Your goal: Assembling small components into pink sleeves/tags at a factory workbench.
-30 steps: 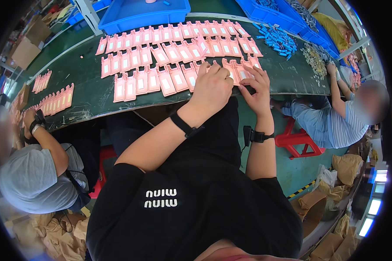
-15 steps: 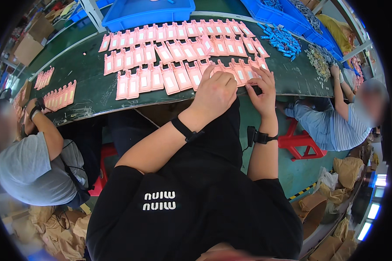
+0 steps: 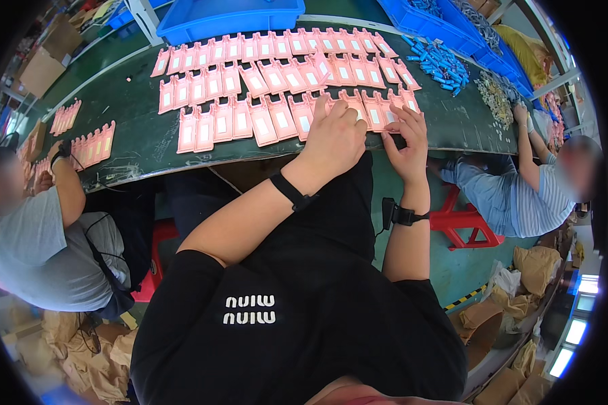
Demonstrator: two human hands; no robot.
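Pink plastic casings (image 3: 279, 119), flat with pale rectangular patches, lie in three rows on the dark green table. My left hand (image 3: 334, 138) is over the right part of the front row. Its fingers are curled, and the back of the hand hides their tips and whatever they hold. Just to its right, my right hand (image 3: 407, 143) has its thumb and forefinger close together at the lower edge of a pink casing (image 3: 390, 116) near the row's right end. Its other fingers are bent over that casing. Both wrists wear black bands.
Blue cylindrical parts (image 3: 442, 64) are heaped right of the rows, with small pale pieces (image 3: 494, 101) beyond. Blue bins (image 3: 230, 19) stand behind. Co-workers sit at left and right; more pink casings (image 3: 94, 145) lie by the left one. A red stool (image 3: 463, 219) stands at right.
Both my hands stay at the same part of the front row, with only slight finger movement. The left co-worker's arm has shifted upward beside the pink casings. The view has moved slightly.
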